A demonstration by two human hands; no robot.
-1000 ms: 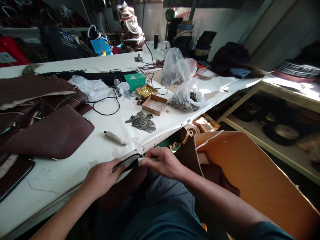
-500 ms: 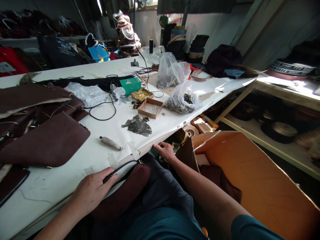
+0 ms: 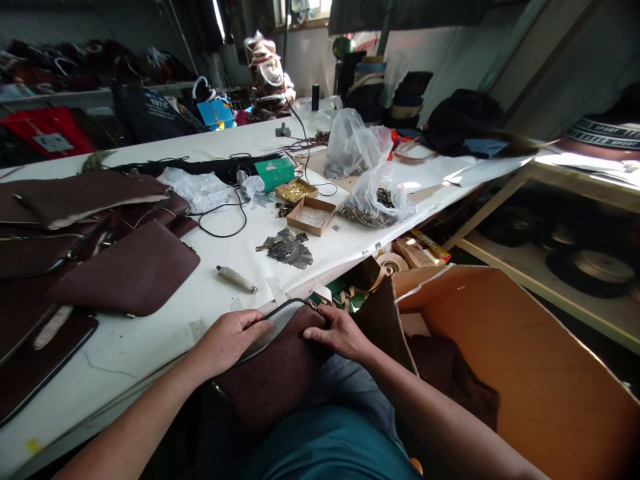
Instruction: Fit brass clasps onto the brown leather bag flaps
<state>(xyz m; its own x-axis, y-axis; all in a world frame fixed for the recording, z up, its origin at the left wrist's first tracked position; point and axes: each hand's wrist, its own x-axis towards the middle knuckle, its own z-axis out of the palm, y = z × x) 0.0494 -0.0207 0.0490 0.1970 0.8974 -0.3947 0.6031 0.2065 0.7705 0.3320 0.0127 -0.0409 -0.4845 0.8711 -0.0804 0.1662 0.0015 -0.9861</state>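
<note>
A dark maroon leather piece (image 3: 273, 373) with a black zipper edge lies across my lap at the table's front edge. My left hand (image 3: 227, 340) grips its upper left edge by the black zipper (image 3: 285, 308). My right hand (image 3: 340, 331) pinches the same piece at its upper right corner. Both hands sit just in front of the white table (image 3: 150, 320). An awl with a pale handle (image 3: 236, 279) lies on the table beyond my left hand.
More maroon leather panels (image 3: 125, 270) are stacked at the left. A heap of small metal plates (image 3: 290, 249), two open cardboard boxes of hardware (image 3: 313, 215), a green box (image 3: 274, 173) and plastic bags (image 3: 377, 197) lie farther back. A big cardboard box (image 3: 505, 347) stands at my right.
My right hand came back from the table edge at the right and took hold of the leather piece's right corner. The piece now lies higher, spread between both hands.
</note>
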